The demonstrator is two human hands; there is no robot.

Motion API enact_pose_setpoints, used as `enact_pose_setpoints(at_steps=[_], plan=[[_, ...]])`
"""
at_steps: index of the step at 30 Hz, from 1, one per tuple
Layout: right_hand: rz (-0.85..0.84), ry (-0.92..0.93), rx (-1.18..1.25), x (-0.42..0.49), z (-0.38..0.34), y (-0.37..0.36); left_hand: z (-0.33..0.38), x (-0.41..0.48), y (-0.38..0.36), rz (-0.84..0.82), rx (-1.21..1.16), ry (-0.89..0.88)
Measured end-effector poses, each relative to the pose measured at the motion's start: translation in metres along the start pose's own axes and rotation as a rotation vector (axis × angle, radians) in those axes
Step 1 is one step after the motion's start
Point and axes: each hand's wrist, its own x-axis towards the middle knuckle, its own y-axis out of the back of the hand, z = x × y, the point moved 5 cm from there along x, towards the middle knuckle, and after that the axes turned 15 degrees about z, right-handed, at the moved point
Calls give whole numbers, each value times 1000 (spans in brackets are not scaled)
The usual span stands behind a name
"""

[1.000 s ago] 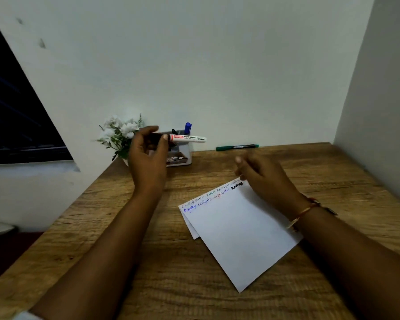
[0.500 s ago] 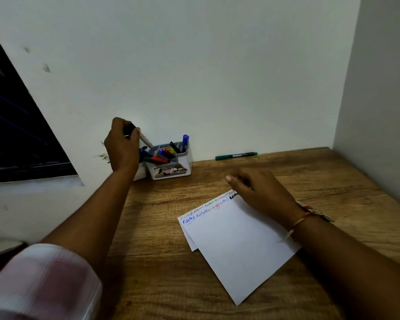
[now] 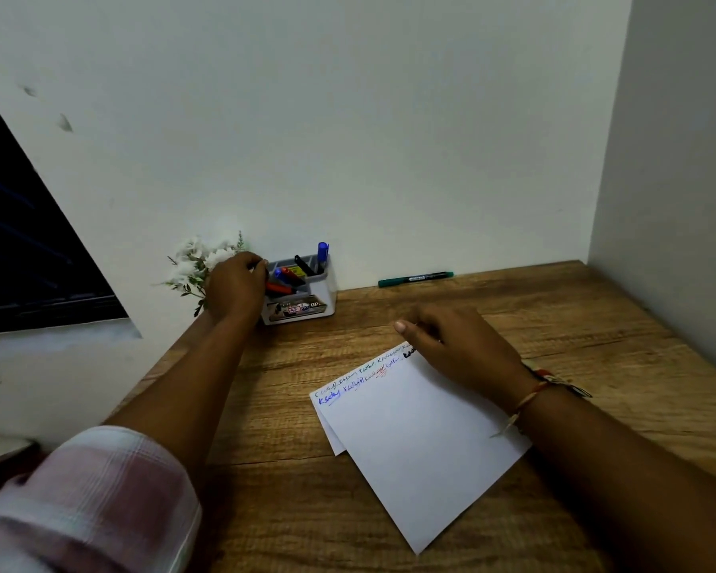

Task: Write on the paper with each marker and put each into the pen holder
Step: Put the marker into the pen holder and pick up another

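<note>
A white pen holder (image 3: 306, 310) stands at the table's back edge with several markers in it, among them an upright blue marker (image 3: 322, 254). My left hand (image 3: 234, 289) curls over the holder's left side; a dark sliver of the white-bodied marker shows at its fingertips, and the rest is hidden. A green marker (image 3: 414, 278) lies against the back wall, right of the holder. The white paper (image 3: 414, 440) lies mid-table with coloured writing along its top edge. My right hand (image 3: 455, 349) rests on the paper's upper corner, fingers loosely bent, holding nothing.
White artificial flowers (image 3: 195, 262) stand just left of the holder, behind my left hand. The wooden table (image 3: 575, 324) fits into a corner, with a wall behind and a side wall (image 3: 678, 200) on the right. A dark window (image 3: 17, 241) is at the left.
My left hand carried the white-bodied marker from in front of the holder up over it, then lowered it into the left side. My right hand stayed on the paper.
</note>
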Motion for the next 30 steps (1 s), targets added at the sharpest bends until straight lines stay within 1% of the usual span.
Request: enact_pose_setpoints(at_steps=[4, 6, 8, 9, 10, 12, 14, 16, 19, 21, 23, 25, 27, 30], plan=[[-20, 5, -5, -1, -2, -1, 3, -5, 4, -23, 96, -85], [-25, 5, -9, -1, -2, 0, 8, -12, 10, -8, 123, -109], [-33, 7, -13, -2, -4, 0, 20, -26, 19, 34, 73, -113], [-38, 9, -16, -2, -4, 0, 29, -36, 23, 33, -2, -103], [-43, 12, -20, -2, -5, 0, 37, -48, 25, 6, -103, -82], [-46, 12, -29, -3, -7, -1, 55, -76, 24, -105, -284, -28], [-51, -1, -40, -4, -8, 0, 67, -105, 19, -213, -348, 9], [-58, -15, -52, -5, -9, 1, 71, -127, 12, -327, -342, -20], [-20, -10, -76, -2, -10, 5, 70, -137, 3, -445, -278, -213], [54, -48, -78, 4, -5, 11, 64, -134, 1, -490, -265, -245], [84, -123, -151, 15, 6, 13, 59, -132, -3, -516, -254, -254], [35, -157, -298, 30, 22, 10, 57, -132, -8, -539, -255, -266], [-54, -151, -410, 47, 36, 3, 57, -131, -11, -546, -264, -267], [-166, -159, -488, 72, 58, -7, 54, -129, -16, -549, -286, -261]])
